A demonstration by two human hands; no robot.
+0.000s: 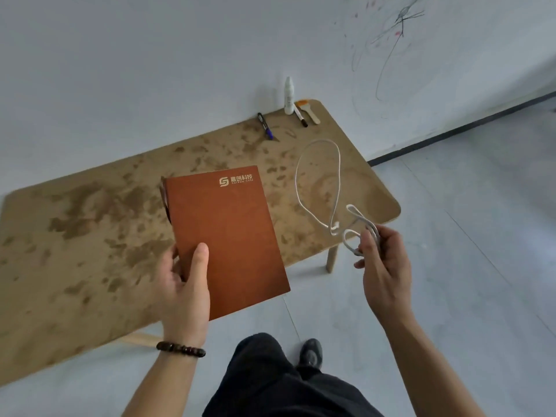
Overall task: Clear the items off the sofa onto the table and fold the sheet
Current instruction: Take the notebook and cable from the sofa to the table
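Over the near edge of the stained brown surface [90, 221], both of the task's things in view are held in the air and not yet set down; the sofa and the sheet are out of view. The orange-brown notebook [228, 236] is the larger. It lies tilted across that edge, its top half above the surface and its lower right corner out over the floor. The left grip [183, 284] is closed on its lower left part only, thumb flat on the cover and fingers underneath. With so narrow a hold the notebook could pivot, and if let go where it is, I judge it would tip off the edge rather than settle. The white cable [321, 141] is the likelier trouble. The right grip [385, 266] has its fingers curled round a few gathered turns, and this hand sits past the surface's near right corner, over bare floor. One long loop reaches up over the right end of the surface, and a plug end dangles just beside the hand. Released here, the bundle would probably fall to the floor and pull the loop after it. Swung carelessly, the loop might reach the far edge, where a white bottle [288, 96] stands upright beside a marker [300, 115], a small brush [310, 111] and a blue-tipped pen [264, 126]; the bottle looks easiest to topple.
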